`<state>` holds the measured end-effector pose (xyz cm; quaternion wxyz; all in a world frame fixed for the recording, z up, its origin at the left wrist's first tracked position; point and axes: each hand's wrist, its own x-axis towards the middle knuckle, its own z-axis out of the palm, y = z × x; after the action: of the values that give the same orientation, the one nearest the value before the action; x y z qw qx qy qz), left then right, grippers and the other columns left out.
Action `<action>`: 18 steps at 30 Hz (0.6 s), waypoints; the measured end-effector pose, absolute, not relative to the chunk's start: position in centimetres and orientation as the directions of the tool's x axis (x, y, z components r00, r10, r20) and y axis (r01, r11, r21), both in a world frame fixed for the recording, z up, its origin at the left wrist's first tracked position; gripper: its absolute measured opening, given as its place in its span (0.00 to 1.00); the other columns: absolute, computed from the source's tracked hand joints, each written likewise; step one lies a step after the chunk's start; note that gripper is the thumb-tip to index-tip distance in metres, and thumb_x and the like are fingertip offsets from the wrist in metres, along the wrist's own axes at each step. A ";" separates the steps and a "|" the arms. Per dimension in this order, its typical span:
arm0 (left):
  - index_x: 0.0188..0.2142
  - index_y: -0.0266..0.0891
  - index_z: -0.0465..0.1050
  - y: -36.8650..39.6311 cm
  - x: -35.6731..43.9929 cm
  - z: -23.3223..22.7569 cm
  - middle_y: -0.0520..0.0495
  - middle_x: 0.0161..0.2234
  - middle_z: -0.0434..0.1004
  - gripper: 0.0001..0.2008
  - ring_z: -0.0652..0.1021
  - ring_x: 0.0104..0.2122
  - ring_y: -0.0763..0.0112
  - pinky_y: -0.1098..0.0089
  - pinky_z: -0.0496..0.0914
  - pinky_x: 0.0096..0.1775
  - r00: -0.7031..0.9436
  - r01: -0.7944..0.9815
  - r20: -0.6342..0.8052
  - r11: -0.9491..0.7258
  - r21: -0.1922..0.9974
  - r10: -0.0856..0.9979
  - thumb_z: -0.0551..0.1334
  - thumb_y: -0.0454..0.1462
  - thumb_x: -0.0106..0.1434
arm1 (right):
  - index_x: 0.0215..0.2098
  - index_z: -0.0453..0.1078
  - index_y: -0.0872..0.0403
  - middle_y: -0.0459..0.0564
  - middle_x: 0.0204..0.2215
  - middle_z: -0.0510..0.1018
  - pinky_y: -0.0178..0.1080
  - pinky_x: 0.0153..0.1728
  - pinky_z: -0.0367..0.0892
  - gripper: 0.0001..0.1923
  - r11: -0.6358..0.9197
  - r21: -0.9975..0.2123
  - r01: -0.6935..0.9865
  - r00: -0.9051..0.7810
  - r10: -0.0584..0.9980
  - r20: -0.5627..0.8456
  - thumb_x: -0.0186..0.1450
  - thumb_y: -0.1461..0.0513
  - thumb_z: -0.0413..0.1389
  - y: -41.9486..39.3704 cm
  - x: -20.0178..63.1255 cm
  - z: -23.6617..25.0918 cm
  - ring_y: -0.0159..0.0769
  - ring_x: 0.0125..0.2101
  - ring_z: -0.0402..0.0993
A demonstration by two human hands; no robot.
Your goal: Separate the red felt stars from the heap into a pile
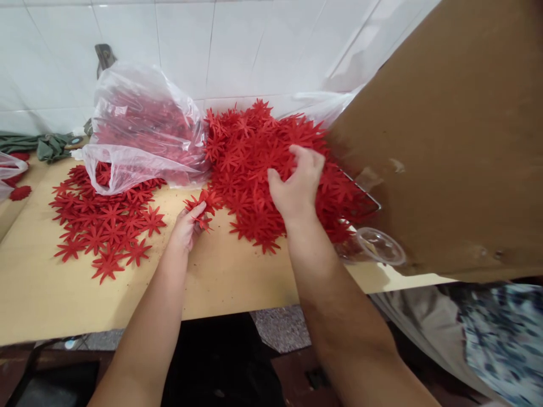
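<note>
My left hand (192, 225) is closed on a few red star-shaped petal pieces (207, 202), thumb pressed on top, just above the table. Over the large heap of red petal pieces (246, 164) my right hand (299, 183) reaches with thumb and fingers apart; nothing shows between them. Whether its fingertips touch the heap I cannot tell. To the left lies a smaller spread of the same red pieces (112, 232), several of them overlapping. Behind that spread stands a clear plastic bag (144, 124) filled with red pieces, its mouth open toward the front.
A large brown cardboard panel (445, 141) rises at the right, beside the big heap. A clear plastic lid or tub (382, 246) lies near its foot. White tiles (182, 45) back the table (237, 277). Green cloth (53, 146) lies at the far left.
</note>
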<state>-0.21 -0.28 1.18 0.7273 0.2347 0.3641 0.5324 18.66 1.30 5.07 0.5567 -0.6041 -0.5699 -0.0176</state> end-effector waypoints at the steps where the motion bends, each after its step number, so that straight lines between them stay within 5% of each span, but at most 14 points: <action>1: 0.26 0.35 0.68 -0.3 -0.2 1.2 0.58 0.13 0.64 0.10 0.64 0.13 0.85 0.79 0.59 0.19 0.177 -0.608 -0.269 0.320 0.727 0.947 0.66 0.35 0.43 | 0.44 0.62 0.56 0.60 0.47 0.63 0.52 0.46 0.59 0.19 0.257 -0.601 0.757 0.334 0.639 0.693 0.55 0.57 0.54 1.2 18.5 5.5 0.47 0.49 0.60; 4: 0.25 0.34 0.69 -0.5 -0.1 1.3 0.57 0.15 0.66 0.09 0.66 0.15 0.85 0.80 0.61 0.21 0.201 -0.625 -0.227 0.304 0.719 0.953 0.66 0.36 0.44 | 0.42 0.65 0.56 0.58 0.43 0.69 0.50 0.48 0.58 0.16 0.357 -0.592 0.722 0.145 0.759 0.635 0.57 0.56 0.52 0.1 15.9 5.0 0.45 0.49 0.62; 7: 0.25 0.33 0.69 -0.4 -0.1 1.0 0.55 0.18 0.69 0.09 0.70 0.19 0.83 0.79 0.64 0.27 0.211 -0.655 -0.212 0.299 0.694 0.954 0.66 0.35 0.45 | 0.36 0.66 0.55 0.54 0.35 0.73 0.42 0.39 0.66 0.13 0.359 -0.773 0.522 -0.056 0.920 0.389 0.57 0.55 0.52 -0.8 12.3 2.7 0.38 0.36 0.70; 11: 0.26 0.34 0.69 -0.1 -0.1 0.6 0.55 0.17 0.69 0.08 0.70 0.19 0.83 0.79 0.65 0.28 0.190 -0.669 -0.285 0.336 0.663 0.940 0.64 0.37 0.47 | 0.30 0.65 0.54 0.48 0.27 0.73 0.38 0.32 0.66 0.08 0.252 -0.923 0.290 -0.031 0.967 0.254 0.56 0.58 0.52 -0.6 10.2 1.1 0.33 0.27 0.69; 18: 0.28 0.34 0.72 -0.4 0.2 1.3 0.52 0.23 0.74 0.06 0.73 0.22 0.80 0.77 0.66 0.29 0.117 -0.645 -0.271 0.281 0.710 0.955 0.63 0.34 0.48 | 0.26 0.65 0.54 0.45 0.22 0.71 0.36 0.29 0.65 0.10 0.179 -0.981 0.078 0.077 0.980 0.185 0.51 0.56 0.56 -0.1 11.3 1.6 0.29 0.23 0.66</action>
<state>0.20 -0.38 1.26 0.7153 0.2161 0.3587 0.5594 11.33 -0.14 1.62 0.5462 -0.4899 -0.5396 0.4129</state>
